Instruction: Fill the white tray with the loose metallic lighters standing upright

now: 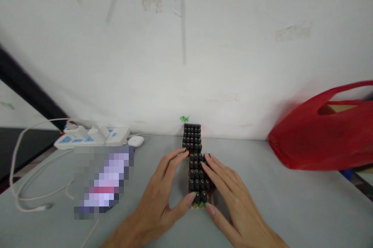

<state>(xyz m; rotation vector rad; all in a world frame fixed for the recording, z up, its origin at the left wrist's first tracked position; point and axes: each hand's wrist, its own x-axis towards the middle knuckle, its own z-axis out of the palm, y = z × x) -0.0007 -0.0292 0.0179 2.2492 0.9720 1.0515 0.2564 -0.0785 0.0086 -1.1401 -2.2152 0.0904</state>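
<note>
In front of me stands a dense block of small black upright pieces with round, light-ringed tops; I cannot make out their exact kind. It rests on a pale base that shows at the near edge. My left hand is at its left side, fingers stretched forward and thumb tip touching a front piece. Along the right side lies my right hand, its fingers extended over some pieces and its thumb by the near corner. Behind, a second block of similar black pieces stands near the wall.
To the left, a white power strip holds plugs and cables. A white rounded case sits beside it, near a blurred-out phone-like device. A red bag stands at the right. The white wall bounds the grey table.
</note>
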